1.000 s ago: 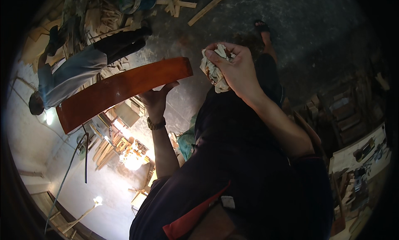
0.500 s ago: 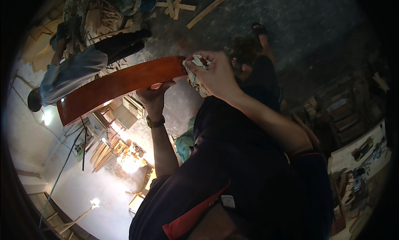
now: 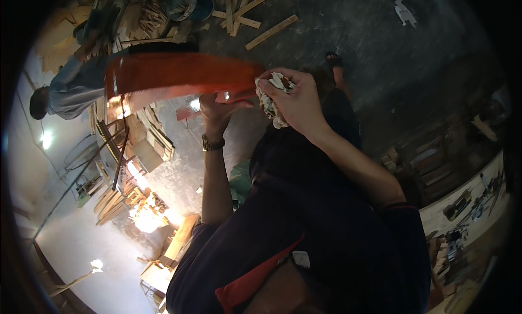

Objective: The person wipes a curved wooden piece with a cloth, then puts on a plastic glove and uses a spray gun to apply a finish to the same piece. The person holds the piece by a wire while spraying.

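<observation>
A long, slightly curved, glossy orange-brown wooden board (image 3: pixel 174 72) stretches across the upper middle, smeared by motion. My left hand (image 3: pixel 217 113) is underneath it near its right part, gripping it from below, with a dark watch on that wrist. In my right hand (image 3: pixel 293 99) is a crumpled off-white, brown-stained cloth (image 3: pixel 272 99), pinched between thumb and fingers at the board's right end. Whether the cloth touches the board is hard to tell.
Another person (image 3: pixel 73 91) in a grey top works at the upper left among wood scraps. Loose slats (image 3: pixel 272 31) and a blue bucket (image 3: pixel 201 7) lie on the concrete floor (image 3: pixel 440 36). A bench with tools (image 3: pixel 454 210) stands at lower right, stacked timber (image 3: pixel 114 202) at left.
The board has risen and shifted right, its left end lifted and now blurred. My left hand has moved up and right with it. My right hand moved left to the board's end, then slightly right.
</observation>
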Demonstrator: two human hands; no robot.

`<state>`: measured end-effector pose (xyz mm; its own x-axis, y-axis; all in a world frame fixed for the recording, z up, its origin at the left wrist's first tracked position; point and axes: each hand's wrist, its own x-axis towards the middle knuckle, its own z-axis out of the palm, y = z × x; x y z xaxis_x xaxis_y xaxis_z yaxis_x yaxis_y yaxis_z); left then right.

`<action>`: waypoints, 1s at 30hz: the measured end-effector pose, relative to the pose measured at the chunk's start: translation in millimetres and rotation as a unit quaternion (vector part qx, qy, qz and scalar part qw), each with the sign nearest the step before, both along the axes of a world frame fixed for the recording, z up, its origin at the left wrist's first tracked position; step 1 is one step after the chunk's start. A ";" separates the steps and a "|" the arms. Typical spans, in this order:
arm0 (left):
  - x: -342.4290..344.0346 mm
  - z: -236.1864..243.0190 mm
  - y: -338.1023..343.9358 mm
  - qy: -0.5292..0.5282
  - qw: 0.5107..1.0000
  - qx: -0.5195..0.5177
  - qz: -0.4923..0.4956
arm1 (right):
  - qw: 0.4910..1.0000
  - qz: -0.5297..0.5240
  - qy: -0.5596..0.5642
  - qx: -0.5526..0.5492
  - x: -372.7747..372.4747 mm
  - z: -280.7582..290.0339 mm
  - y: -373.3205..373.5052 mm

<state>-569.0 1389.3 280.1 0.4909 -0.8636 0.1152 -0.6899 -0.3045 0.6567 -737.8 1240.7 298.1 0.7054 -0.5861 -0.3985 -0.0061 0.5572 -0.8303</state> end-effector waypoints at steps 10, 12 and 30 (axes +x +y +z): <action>-18.3 -27.1 -14.1 -0.010 0.996 -0.020 0.084 | 0.998 -0.045 0.035 -0.021 -32.6 7.6 -27.6; -21.4 -25.3 -19.2 -0.018 0.995 -0.025 0.097 | 0.996 -0.047 0.063 -0.042 -35.7 6.5 -30.0; -37.1 -22.0 -6.6 0.032 0.911 -0.350 0.216 | 0.995 -0.039 0.054 -0.076 -39.9 4.2 -42.7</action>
